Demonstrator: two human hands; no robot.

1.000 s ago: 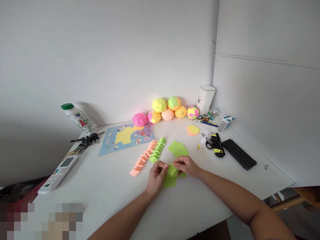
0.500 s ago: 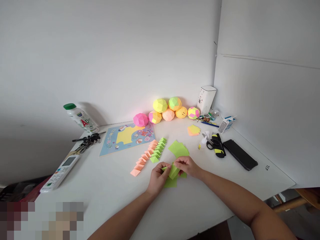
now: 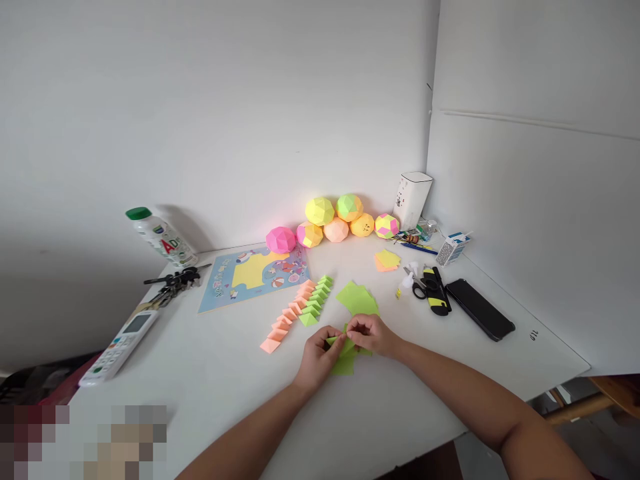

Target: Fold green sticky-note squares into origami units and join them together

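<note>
Both of my hands pinch one piece of green paper [image 3: 346, 346] over the front middle of the white table. My left hand [image 3: 320, 353] is closed on its left side, thumb on top. My right hand [image 3: 375, 335] grips its upper right edge with the fingertips. Fingers hide part of the paper, so its folds are hard to make out. More green sheets [image 3: 357, 298] lie flat just beyond and under my hands. To their left run a row of folded green paper pieces [image 3: 316, 302] and a row of folded peach ones [image 3: 289, 316].
Faceted paper balls [image 3: 336, 229] are piled along the wall. A blue printed sheet [image 3: 260, 277], a remote control [image 3: 120, 347], keys [image 3: 175, 287] and a bottle [image 3: 163, 237] are on the left. Scissors [image 3: 419, 290], a yellow-black cutter [image 3: 437, 293] and a black phone [image 3: 480, 309] lie right.
The green paper has tilted and folded between my fingers, showing less of its face. My right hand has shifted slightly left, and the fingertips of both hands are closer together.
</note>
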